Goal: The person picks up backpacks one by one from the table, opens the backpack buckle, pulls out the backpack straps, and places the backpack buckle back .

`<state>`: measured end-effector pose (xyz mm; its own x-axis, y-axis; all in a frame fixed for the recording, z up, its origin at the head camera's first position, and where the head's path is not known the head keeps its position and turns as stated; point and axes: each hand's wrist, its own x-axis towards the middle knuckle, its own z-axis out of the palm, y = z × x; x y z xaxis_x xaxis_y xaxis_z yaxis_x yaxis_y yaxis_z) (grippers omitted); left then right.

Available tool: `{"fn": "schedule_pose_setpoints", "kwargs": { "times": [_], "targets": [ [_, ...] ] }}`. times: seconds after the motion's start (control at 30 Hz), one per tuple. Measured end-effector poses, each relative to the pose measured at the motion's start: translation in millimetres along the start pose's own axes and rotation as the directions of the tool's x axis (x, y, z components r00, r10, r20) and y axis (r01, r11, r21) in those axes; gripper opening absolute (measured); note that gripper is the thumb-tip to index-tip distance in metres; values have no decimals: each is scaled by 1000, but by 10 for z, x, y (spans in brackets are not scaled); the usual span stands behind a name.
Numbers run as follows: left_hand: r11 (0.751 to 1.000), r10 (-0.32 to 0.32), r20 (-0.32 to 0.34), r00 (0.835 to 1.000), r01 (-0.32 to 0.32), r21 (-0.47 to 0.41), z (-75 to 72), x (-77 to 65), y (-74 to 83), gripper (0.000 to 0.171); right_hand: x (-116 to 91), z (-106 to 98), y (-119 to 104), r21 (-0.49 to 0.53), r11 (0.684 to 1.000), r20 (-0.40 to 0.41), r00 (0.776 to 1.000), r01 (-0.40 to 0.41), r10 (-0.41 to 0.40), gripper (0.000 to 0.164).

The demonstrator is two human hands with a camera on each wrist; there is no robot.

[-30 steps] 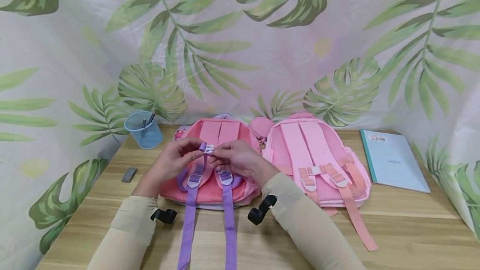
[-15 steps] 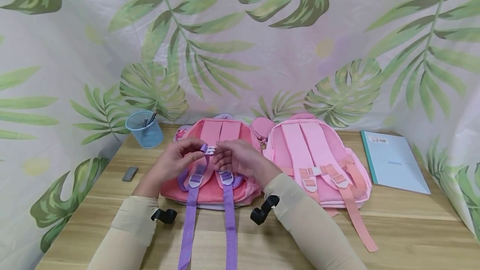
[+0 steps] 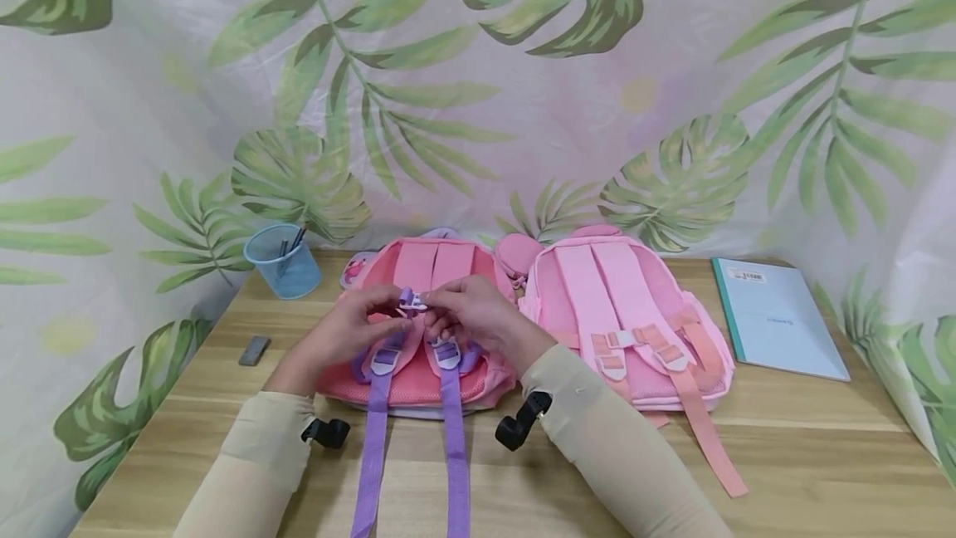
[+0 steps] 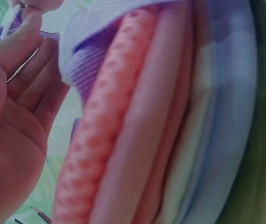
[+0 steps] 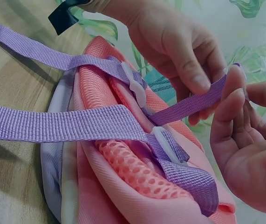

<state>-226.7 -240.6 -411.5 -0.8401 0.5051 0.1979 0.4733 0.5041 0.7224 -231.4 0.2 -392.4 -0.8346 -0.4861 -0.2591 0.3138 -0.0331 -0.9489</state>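
A coral-pink backpack (image 3: 478,376) lies back side up, its purple straps (image 5: 53,123) running toward the front of the table. Above it, a small white plastic buckle (image 3: 414,303) is at the end of a short purple strap (image 5: 188,102). My left hand (image 3: 347,330) holds this strap close to the buckle, with the thumb beside the webbing and the fingers behind it. From the other side, my right hand (image 3: 478,314) pinches the buckle between thumb and forefinger. In the right wrist view the fingertips mostly hide the buckle.
To the right lies a light pink backpack (image 3: 563,276) with peach straps (image 3: 705,438) and a fastened chest buckle (image 3: 620,339). A blue notebook (image 3: 784,326) is at the far right. A blue mesh pen cup (image 3: 287,268) and a grey eraser-like block (image 3: 255,350) stand left.
My right fingertips, a little off the buckle half a second ago, pinch it again. The buckle has tilted slightly, and my left thumb has moved lower, away from it.
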Motion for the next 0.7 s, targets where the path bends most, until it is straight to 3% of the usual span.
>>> {"fn": "schedule_pose_setpoints", "kwargs": {
  "times": [0.5,0.7],
  "targets": [
    [999,33,0,999,-32,-24,78,37,-24,18,-26,-28,1,41,998,14,999,38,-39,34],
    [1000,-4,21,1000,5,-28,112,33,-58,13,-29,-34,6,39,998,4,999,53,-54,29]
  ]
}}
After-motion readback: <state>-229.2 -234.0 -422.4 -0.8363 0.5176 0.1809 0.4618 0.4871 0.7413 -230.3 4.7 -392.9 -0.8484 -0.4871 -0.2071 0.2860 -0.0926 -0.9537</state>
